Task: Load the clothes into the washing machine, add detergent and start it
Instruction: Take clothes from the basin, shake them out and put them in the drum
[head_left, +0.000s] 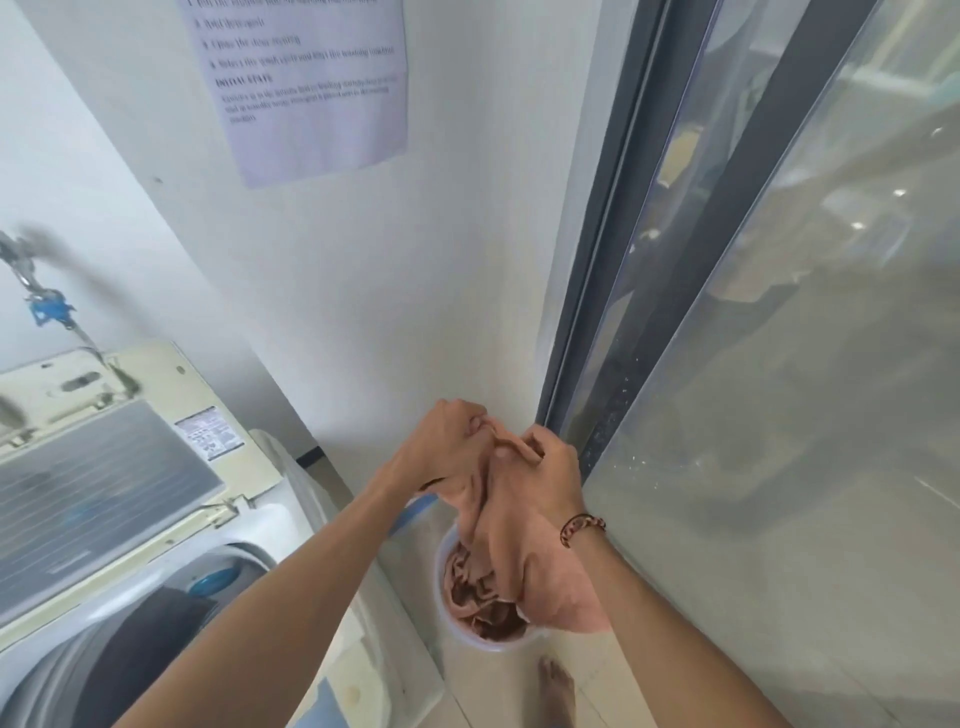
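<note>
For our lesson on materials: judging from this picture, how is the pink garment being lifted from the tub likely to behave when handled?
Probably floppy: the pink garment hangs in loose folds below the left hand and right hand. It seems light for its size, since a bunched grip at the top carries it. It may trail or snag, as its lower end still reaches into the white tub.

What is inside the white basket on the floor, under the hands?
The white basket holds crumpled pink-brown clothes. The pink garment, gripped by the left hand and right hand, covers its right side; the bottom is hidden.
</note>
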